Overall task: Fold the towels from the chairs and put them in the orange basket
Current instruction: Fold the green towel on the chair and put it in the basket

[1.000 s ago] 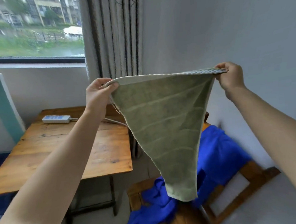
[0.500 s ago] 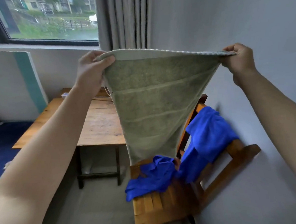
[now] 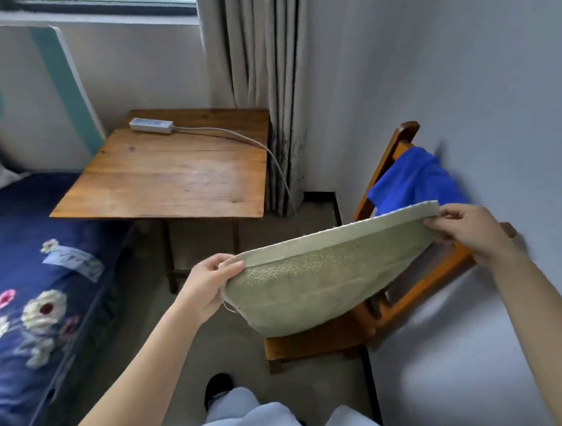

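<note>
Towel status: green towel (image 3: 321, 286) is up in the air, stretched between both hands over the wooden chair (image 3: 315, 343). I can't tell if its low edge touches the seat. Left hand (image 3: 208, 284) grips the near-left corner, thumb on top, fingers curled under the hem. Right hand (image 3: 470, 229) pinches the far-right corner, thumb and fingers closed on the edge. The top hem runs taut between the two hands. The rest sags below in a curve and hides most of the seat.

Blue towel (image 3: 413, 180) hangs over the chair's backrest, behind the green one. I can't tell from here whether they touch. The chair sits against the grey wall (image 3: 462, 67).

Left of it I see a wooden table (image 3: 170, 177) with a white power strip (image 3: 151, 125) near its far edge. Its cable (image 3: 207, 129) runs off the right side, down by the curtain (image 3: 256, 65). Bed (image 3: 15, 238) with a navy floral cover at far left. Dark shoe (image 3: 217, 387) on the floor, bottom centre.
</note>
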The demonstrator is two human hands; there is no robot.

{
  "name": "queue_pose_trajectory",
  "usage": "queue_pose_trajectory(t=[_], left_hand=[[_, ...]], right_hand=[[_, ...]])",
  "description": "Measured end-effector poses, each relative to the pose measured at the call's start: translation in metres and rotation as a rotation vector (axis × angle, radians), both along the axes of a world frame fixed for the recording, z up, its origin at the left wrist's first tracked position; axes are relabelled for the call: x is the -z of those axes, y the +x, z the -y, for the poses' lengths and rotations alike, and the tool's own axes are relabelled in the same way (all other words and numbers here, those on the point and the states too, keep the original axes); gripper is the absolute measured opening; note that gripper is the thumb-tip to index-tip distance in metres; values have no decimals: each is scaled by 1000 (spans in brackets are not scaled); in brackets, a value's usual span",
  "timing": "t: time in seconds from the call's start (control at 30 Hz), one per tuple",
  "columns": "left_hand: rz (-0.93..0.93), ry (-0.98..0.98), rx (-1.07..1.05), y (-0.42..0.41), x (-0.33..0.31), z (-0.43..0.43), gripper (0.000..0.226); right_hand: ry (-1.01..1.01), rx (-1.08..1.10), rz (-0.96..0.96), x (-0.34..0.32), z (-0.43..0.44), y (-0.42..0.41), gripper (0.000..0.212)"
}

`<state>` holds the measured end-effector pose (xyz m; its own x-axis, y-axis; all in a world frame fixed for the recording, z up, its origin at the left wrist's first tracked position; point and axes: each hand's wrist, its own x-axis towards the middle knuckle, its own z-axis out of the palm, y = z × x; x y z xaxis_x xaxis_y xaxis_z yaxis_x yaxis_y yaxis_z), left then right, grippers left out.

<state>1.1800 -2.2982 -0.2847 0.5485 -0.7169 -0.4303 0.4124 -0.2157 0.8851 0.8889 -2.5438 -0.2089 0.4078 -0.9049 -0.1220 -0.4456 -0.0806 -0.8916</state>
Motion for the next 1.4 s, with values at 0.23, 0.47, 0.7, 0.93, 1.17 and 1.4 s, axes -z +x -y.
queue_pose_trajectory(t=[0.23,0.47,0.7,0.93,1.17,1.4], left_hand=[[-230,195,1,-2,82,-9,16],[-227,357,-58,23,144,20,16],[-252,450,-168,70,194,65,13],[-206,455,-179,109,245,117,13],[-133,494,-271,127,329,158,13],[-48,492,-353,133,368,163,12]], right_hand=[[188,26,-284,100,-15,13,17],[324,175,-431,176,-6,48,24],[346,331,-489,215,25,100,12],[243,305,-569,260,68,139,11],[202,181,-570,334,111,179,13],[193,136,-655,416,148,201,15]])
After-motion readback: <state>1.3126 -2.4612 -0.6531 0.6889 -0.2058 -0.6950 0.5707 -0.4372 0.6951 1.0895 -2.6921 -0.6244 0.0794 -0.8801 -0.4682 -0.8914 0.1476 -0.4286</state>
